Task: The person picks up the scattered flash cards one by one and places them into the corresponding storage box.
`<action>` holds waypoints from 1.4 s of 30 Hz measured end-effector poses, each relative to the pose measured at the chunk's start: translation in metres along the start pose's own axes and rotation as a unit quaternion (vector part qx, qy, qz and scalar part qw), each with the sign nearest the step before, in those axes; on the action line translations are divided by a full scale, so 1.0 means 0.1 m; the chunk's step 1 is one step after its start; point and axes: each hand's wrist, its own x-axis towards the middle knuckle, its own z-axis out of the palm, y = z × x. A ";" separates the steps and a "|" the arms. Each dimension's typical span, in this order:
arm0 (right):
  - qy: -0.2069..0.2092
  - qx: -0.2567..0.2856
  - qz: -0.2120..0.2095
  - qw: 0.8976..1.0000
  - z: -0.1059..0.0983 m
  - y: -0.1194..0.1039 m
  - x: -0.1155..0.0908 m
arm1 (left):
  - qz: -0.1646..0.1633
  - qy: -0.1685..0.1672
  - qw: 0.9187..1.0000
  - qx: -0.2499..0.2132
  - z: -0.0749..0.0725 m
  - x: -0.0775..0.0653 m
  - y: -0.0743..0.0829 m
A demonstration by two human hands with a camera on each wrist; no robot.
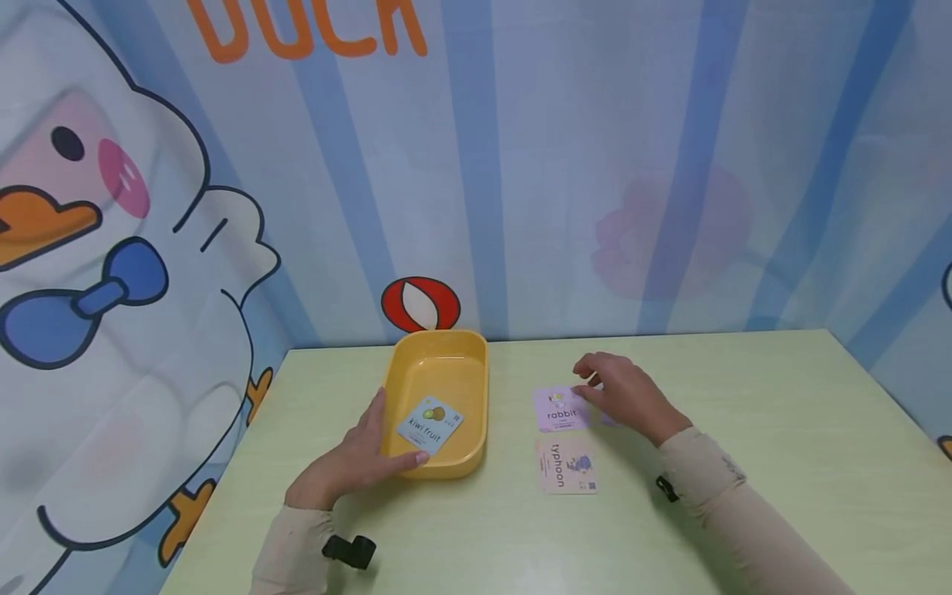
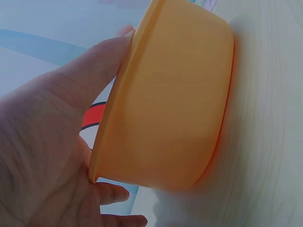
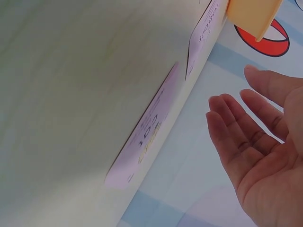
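Note:
A yellow plastic tray (image 1: 476, 397) stands on the table, and a pale blue "kiwi fruit" card (image 1: 430, 426) lies inside it. My left hand (image 1: 357, 463) holds the tray's near left corner, thumb at the front rim and fingers along the left side. My right hand (image 1: 625, 397) hovers over the cards with fingers slightly bent and nothing between them. Below it lie a purple "rabbit" card (image 1: 561, 410) and, mostly hidden in the head view, another purple card (image 3: 144, 132). Nearer to me is a pink "typhoon" card (image 1: 568, 466).
The pale wooden table (image 1: 744, 413) extends on both sides of the cards. Behind it hangs a blue striped backdrop (image 1: 550, 165) with a printed duck (image 1: 111, 397) at left. Dark wrist cameras sit below both sleeves.

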 end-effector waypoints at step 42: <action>-0.058 -0.043 0.026 0.997 -0.23 0.44 -0.19 | 0.008 0.001 1.000 -0.005 0.00 0.01 -0.01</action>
